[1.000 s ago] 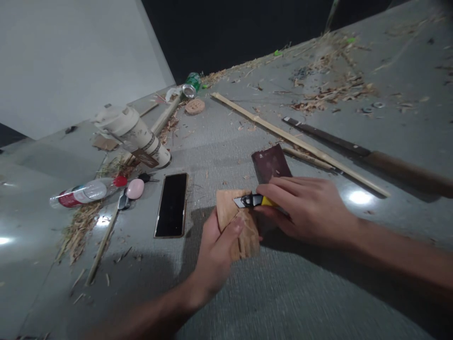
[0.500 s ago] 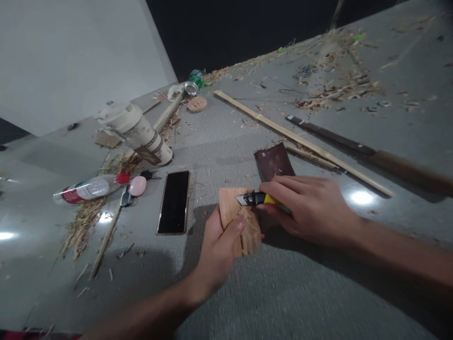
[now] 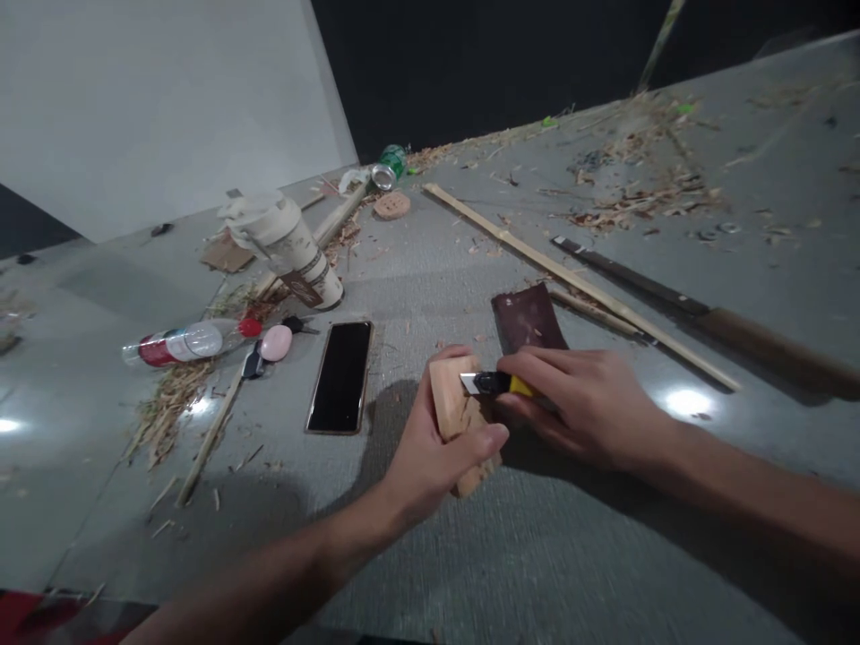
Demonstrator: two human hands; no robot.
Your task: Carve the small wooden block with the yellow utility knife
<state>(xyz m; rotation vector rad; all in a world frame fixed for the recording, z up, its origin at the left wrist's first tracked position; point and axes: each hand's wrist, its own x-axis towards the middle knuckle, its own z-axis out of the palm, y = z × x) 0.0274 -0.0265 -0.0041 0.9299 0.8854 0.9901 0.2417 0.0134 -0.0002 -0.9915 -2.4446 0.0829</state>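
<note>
A small block of light wood (image 3: pixel 449 394) is gripped by my left hand (image 3: pixel 430 448), with the thumb lying across its near face and fingers behind it. Its right side looks notched or carved. My right hand (image 3: pixel 591 403) is closed around a yellow and black utility knife (image 3: pixel 494 382). The knife's bare blade points left and lies at the upper right edge of the block; whether it bites into the wood I cannot tell. Just beyond my right hand lies a dark maroon sheet (image 3: pixel 529 318), perhaps sandpaper. To the left of the block is a phone (image 3: pixel 340 376), screen up.
At left stand or lie a white tumbler (image 3: pixel 296 242), a plastic bottle (image 3: pixel 192 343) and keys with a pink fob (image 3: pixel 276 342). A green can (image 3: pixel 390 167) is farther back. Wooden strips (image 3: pixel 524 251) and a long wood-handled blade (image 3: pixel 726 327) lie at right, near scattered shavings (image 3: pixel 645 197).
My left hand has turned the wood block, so its side face shows more and the thumb sits lower. The knife stays at its upper right edge. The whole view has shifted slightly.
</note>
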